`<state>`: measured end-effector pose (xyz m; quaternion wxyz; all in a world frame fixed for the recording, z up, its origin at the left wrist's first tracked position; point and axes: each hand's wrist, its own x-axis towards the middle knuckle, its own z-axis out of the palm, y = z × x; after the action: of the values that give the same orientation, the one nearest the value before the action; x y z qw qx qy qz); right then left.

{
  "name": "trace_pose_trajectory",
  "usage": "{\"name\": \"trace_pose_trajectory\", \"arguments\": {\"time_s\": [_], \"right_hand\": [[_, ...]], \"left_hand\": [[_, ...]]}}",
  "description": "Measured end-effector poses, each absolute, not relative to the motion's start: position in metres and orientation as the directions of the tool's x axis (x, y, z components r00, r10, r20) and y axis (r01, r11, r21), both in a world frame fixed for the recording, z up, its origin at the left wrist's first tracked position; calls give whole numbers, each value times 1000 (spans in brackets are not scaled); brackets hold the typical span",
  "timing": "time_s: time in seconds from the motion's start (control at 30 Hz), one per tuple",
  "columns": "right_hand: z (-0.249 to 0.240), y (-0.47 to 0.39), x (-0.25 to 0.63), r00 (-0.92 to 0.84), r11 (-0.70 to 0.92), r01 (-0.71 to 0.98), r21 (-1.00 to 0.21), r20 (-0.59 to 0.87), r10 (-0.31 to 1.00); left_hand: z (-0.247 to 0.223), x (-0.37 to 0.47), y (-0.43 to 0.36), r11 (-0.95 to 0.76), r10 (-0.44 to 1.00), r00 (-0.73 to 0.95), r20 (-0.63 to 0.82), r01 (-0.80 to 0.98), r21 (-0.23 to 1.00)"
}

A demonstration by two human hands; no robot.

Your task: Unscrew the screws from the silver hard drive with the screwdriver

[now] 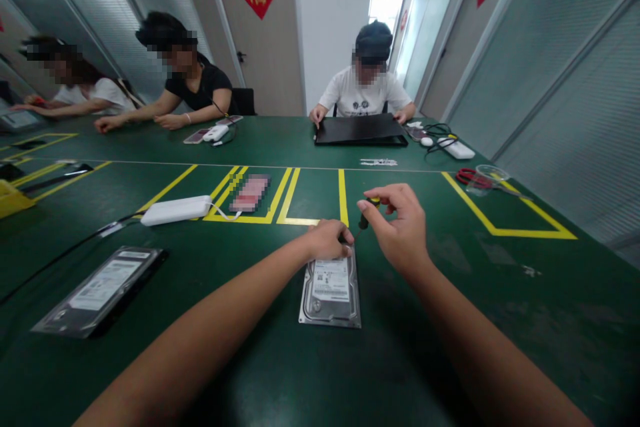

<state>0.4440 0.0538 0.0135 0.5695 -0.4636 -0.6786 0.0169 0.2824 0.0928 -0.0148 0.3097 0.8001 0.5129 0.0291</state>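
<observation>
Green tabletop (pixel 190 240) supports hard drive (pixel 330 307) | your left hand (pixel 327 239), grip unclear, likely steadies its far end | your right hand (pixel 404 230) pinches screwdriver (pixel 363 221)

So both my arms are reaching out in front of me, coming in from the lower corners. My left hand (pixel 330 239) is palm down with the fingers curled under, and my right hand (pixel 403 227) is sitting a bit higher, thumb and index finger pinched close, other fingers loosely bent. Sleeves don't reach my forearms.
</observation>
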Motion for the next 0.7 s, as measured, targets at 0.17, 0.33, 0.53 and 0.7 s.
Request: {"name": "trace_pose_trajectory", "arguments": {"time_s": [0.17, 0.33, 0.53, 0.7], "right_hand": [[13, 54, 444, 73, 564, 625, -540, 759, 646], [12, 53, 444, 58, 564, 608, -559, 739, 671], [12, 54, 444, 71, 578, 616, -535, 768, 636], [12, 54, 444, 53, 580, 626, -521, 771, 635]], "left_hand": [[-17, 282, 94, -272, 806, 501, -316, 787, 554], [-20, 282, 96, -279, 786, 523, -329, 776, 566], [-21, 283, 99, -282, 810, 513, -282, 764, 580], [-21, 283, 99, -281, 817, 508, -274, 764, 580]]}}
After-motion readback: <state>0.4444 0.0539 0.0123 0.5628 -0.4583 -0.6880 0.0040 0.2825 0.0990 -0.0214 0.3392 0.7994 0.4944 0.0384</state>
